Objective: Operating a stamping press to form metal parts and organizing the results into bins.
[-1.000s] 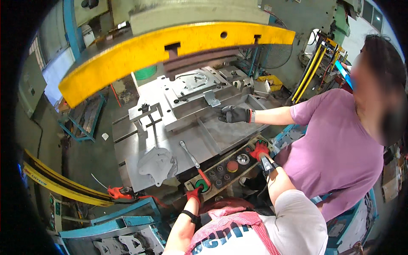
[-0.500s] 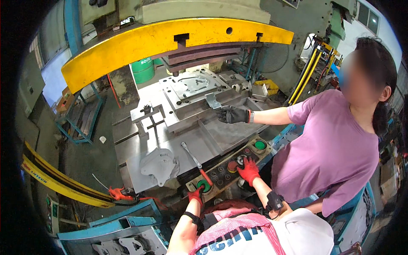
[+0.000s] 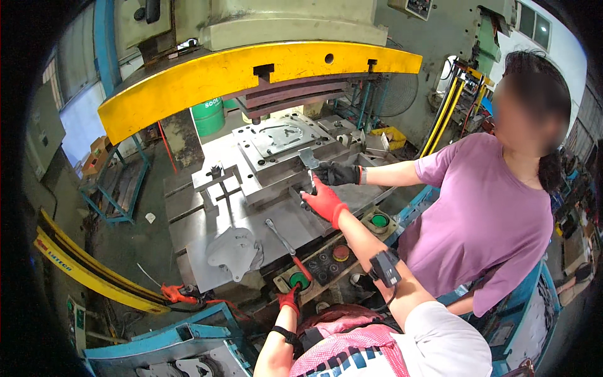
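My right hand (image 3: 325, 202), in a red glove with dark fingertips, reaches over the press bed, fingers apart and nothing plainly held. Its fingertips come close to a co-worker's black-gloved hand (image 3: 339, 173); contact there is unclear. That hand holds a small bent metal plate (image 3: 308, 158) at the front of the die (image 3: 282, 141). My left hand (image 3: 289, 298), also red-gloved, stays at the left green push button (image 3: 299, 280), fingers stretched onto its edge. A ratchet wrench with a red handle (image 3: 301, 267) lies between the button and the bed.
Stacked flat metal parts (image 3: 235, 253) lie on the bed's left. The control panel (image 3: 323, 264) carries a red button (image 3: 340, 253) and a right green button (image 3: 379, 220). The yellow-fronted press ram (image 3: 264, 72) hangs above. A co-worker in a purple shirt (image 3: 477, 220) stands right.
My right hand has left the control panel and moved up and forward, near the co-worker's glove. My left hand stays by the green button. The view has shifted slightly.
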Motion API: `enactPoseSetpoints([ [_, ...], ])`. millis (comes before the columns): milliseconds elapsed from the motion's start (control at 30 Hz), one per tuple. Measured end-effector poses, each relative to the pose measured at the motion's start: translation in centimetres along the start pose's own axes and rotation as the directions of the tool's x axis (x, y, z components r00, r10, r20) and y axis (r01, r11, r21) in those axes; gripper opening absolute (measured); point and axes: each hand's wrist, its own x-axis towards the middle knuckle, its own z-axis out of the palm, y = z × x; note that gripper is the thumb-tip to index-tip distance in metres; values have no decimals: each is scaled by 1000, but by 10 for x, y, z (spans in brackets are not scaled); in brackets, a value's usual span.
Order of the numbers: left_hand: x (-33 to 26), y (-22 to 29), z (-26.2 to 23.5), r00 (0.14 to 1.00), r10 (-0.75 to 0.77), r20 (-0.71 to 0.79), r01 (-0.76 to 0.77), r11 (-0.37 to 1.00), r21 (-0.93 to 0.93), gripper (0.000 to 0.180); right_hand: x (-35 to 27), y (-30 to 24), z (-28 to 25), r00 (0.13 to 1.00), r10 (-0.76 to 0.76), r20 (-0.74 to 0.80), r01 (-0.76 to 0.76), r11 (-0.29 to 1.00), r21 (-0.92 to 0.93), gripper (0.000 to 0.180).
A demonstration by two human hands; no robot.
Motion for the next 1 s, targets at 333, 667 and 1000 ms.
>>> enactPoseSetpoints([
  [333, -53, 18, -18, 1000, -11, -2, 11, 999, -47, 122, -27, 6, 19, 989, 85, 125, -85, 996, -3, 75],
  [667, -56, 15, -14, 990, 125, 68, -124, 992, -22, 104, -155, 61, 41, 966, 158, 205, -145, 987, -73, 65],
  [1000, -21, -25, -2, 993, 113, -38, -117, 988, -101, 76, -231, 98, 74, 878, 317, 358, -238, 939, -248, 74],
])
